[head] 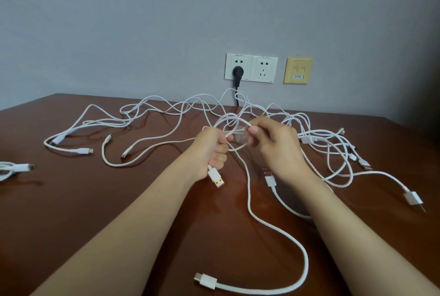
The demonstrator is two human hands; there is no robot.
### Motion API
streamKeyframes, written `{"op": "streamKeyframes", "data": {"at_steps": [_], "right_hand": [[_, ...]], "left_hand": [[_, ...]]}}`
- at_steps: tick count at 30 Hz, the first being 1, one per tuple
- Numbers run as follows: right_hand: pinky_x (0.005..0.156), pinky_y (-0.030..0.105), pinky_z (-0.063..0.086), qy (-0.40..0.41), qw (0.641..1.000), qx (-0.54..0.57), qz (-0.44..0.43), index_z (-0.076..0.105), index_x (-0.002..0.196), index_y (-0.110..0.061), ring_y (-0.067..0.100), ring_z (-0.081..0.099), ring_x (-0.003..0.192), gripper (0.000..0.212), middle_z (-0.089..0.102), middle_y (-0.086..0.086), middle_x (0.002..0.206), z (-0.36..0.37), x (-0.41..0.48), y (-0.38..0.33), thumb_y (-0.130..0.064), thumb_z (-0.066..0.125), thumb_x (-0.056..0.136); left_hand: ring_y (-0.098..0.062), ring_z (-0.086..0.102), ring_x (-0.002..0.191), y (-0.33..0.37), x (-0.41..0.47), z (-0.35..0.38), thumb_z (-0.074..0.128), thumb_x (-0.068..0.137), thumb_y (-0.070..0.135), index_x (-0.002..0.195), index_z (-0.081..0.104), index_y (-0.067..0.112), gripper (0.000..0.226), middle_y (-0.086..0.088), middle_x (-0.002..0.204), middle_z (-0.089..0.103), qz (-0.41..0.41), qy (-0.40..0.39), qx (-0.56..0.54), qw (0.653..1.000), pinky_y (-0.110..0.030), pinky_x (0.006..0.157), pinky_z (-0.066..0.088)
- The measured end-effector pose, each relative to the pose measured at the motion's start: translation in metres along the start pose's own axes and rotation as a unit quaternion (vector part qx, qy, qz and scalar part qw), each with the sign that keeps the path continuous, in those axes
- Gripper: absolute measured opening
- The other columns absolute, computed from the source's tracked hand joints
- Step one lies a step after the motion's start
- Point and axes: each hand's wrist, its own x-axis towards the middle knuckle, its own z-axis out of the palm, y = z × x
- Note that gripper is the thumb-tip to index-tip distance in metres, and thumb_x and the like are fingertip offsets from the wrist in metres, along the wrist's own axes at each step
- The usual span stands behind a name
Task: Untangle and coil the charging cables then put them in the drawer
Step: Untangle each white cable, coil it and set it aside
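Head view: the left hand (214,150) gripped a white charging cable (249,203), and the right hand (273,143) pinched its loop. Other tangled cables (307,139) sprawled from nine to three o'clock across the wooden table (95,200).

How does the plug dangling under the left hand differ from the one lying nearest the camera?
The dangling plug hangs below the left hand, which grips looped cable; the near plug lies on the table. The dangling plug's metal tip is wide, purple inside; the near plug's tip is smaller. Both bodies are white.
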Motion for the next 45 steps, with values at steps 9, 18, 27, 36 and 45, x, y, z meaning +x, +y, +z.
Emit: {"op": "streamKeyframes", "data": {"at_steps": [9,18,27,36,45], "right_hand": [[0.076,0.036,0.051,0.06,0.987,0.115,0.098,0.047,0.077,-0.025,0.019,0.065,0.065,0.022,0.061,-0.006,0.055,0.005,0.004,-0.003,-0.011,0.048,0.094],[0.068,0.018,0.043,0.006,0.984,0.157,0.083,0.063,0.09,-0.019,0.002,0.057,0.069,0.019,0.066,-0.006,0.077,0.006,0.003,-0.01,-0.024,0.046,0.097],[0.061,0.029,0.038,0.007,0.987,0.133,0.089,0.057,0.07,-0.014,0.019,0.047,0.062,0.024,0.058,0.017,0.067,0.0,0.004,-0.006,-0.018,0.053,0.093],[0.061,0.004,0.034,-0.027,0.999,0.032,-0.002,0.067,0.079,-0.012,-0.014,0.05,0.059,0.013,0.049,-0.02,0.055,0.005,0.003,-0.007,-0.013,0.059,0.089],[0.064,0.022,0.038,-0.024,0.997,0.06,0.037,0.062,0.084,-0.01,0.007,0.05,0.062,0.018,0.055,-0.004,0.063,0.008,0.003,-0.004,-0.018,0.05,0.095]], "left_hand": [[-0.001,0.016,0.028,-0.007,-0.005,0.016,0.039,0.095,0.003,0.093,0.059,0.015,0.023,0.01,0.037,0.021,0.078,-0.021,0.078,0.994,-0.011,0.029,0.013],[-0.002,0.017,0.029,-0.013,-0.005,0.018,0.041,0.098,0.011,0.081,0.053,0.019,0.022,0.011,0.036,0.024,0.087,-0.021,0.139,0.986,-0.012,0.031,0.015],[-0.008,0.046,0.049,-0.007,-0.004,0.008,0.06,0.088,0.022,0.081,0.064,0.016,0.01,0.001,0.058,0.049,0.042,-0.131,0.137,0.981,-0.021,0.051,0.042],[-0.012,0.061,0.058,0.0,-0.003,-0.002,0.05,0.083,0.014,0.078,0.061,0.014,0.012,0.001,0.061,0.062,-0.063,-0.136,0.128,0.98,-0.026,0.067,0.053],[-0.004,0.018,0.028,-0.02,-0.001,0.018,0.048,0.095,0.015,0.066,0.042,0.017,0.03,0.003,0.041,0.024,0.049,-0.025,0.102,0.993,-0.012,0.03,0.014]]}}
